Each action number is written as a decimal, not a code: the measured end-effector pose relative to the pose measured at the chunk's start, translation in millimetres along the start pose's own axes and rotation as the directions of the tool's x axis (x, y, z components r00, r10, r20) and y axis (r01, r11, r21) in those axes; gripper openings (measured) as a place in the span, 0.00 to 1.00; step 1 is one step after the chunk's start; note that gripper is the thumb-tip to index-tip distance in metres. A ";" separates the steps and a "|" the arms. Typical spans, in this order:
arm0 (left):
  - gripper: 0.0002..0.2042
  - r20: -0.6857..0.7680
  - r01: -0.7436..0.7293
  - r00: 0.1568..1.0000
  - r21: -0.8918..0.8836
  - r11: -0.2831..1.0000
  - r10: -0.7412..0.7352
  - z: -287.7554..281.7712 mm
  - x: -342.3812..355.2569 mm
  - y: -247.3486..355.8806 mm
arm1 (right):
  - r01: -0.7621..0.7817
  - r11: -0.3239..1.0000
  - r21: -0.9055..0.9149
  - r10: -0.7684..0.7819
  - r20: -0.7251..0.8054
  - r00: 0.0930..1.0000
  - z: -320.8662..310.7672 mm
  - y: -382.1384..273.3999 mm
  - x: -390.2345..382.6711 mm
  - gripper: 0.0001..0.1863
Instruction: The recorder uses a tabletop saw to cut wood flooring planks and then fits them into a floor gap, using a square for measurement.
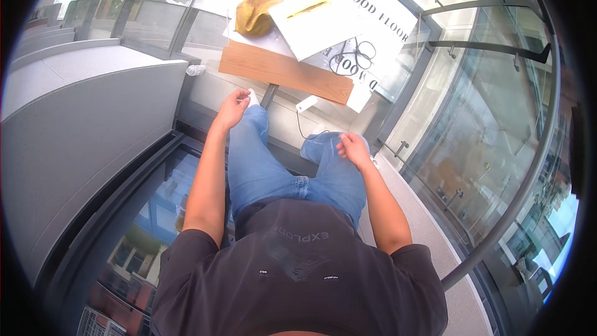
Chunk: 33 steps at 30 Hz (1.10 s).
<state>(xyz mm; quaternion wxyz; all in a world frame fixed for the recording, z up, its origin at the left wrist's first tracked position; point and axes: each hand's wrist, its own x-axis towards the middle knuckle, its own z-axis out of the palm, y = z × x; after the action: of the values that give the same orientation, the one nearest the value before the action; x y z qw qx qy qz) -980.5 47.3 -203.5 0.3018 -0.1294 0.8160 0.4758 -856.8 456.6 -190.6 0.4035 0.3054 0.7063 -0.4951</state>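
Left hand [233, 111] and right hand [352, 149]: fingers loosely curled; whether closed on anything, cannot tell. Wooden plank [283, 73]: ahead of both. White corded box [306, 103]: between hands, short of plank. Yellow-brown bundle [255, 15]: beyond plank, ahead of left hand. Forearms [208, 177]: stretched forward, bare, left reaching farther.

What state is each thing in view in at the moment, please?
Left hand: half-curled, seemingly empty
Right hand: half-curled, seemingly empty
Wooden board: lying flat
Yellow cloth: bunched up
White paper: lying flat
Black cord: loosely looped
White box: thin cable trailing from it
Clear bottle: lying sideways
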 end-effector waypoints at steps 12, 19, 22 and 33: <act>0.26 -0.368 -0.299 0.783 0.484 0.822 0.502 32.7 505.2 -7.9 | 0.522 0.849 -0.080 -0.413 -0.717 0.561 60.6 -81.8 475.2 0.28; 0.20 -0.166 -0.065 0.977 0.364 0.929 0.133 120.6 465.3 26.6 | 0.590 0.802 0.091 -0.336 -0.749 0.571 36.0 -56.0 489.5 0.24; 0.16 -0.274 -0.106 0.905 0.596 0.796 0.325 117.3 453.2 0.2 | 0.573 0.819 -0.026 -0.385 -0.766 0.516 2.0 -62.5 507.4 0.24; 0.27 0.134 -0.283 0.956 0.208 0.936 0.259 212.6 443.7 -51.3 | 0.516 0.716 -0.470 -0.697 -0.525 0.489 -180.8 7.8 525.0 0.23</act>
<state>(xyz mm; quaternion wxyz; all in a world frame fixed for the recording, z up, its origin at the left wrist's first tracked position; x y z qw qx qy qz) -1224.5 236.3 -590.1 0.2881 0.0444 0.8577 0.4236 -1154.9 646.9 -618.8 -0.0474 0.1375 0.9187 -0.3671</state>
